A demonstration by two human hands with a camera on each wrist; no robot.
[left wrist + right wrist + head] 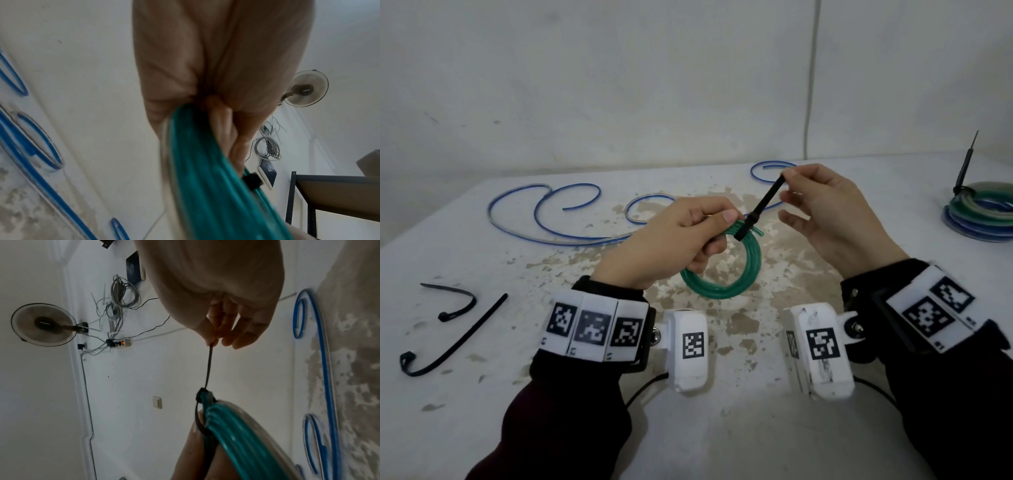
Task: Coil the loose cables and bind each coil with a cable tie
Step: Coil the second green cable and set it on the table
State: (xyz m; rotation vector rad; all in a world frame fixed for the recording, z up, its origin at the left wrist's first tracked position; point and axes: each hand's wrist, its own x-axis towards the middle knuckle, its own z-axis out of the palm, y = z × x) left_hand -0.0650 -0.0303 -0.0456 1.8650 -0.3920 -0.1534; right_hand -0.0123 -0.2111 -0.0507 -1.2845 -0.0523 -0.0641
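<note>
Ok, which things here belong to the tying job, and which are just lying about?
In the job:
- green coil, gripped by left hand
- black cable tie, tail pinched by right hand
- loose blue cable
- spare ties

Lying about:
- bound coils
- wall fan

Soft even light; wrist views dim, blurred, edge-warped.

I am in a plain utility or workshop room, not a lived-in home. The tabletop (482, 428) under me is white and badly worn, its paint flaked off in brown patches. Bare whitewashed walls (619, 85) rise at 12 o'clock. From my wrists I see a wall fan (42, 324), a power strip (123, 343) with its light on, loose bundles of grey wire (123, 293) hanging on the wall, and a metal shelving rack (337, 194) with a wooden board.
</note>
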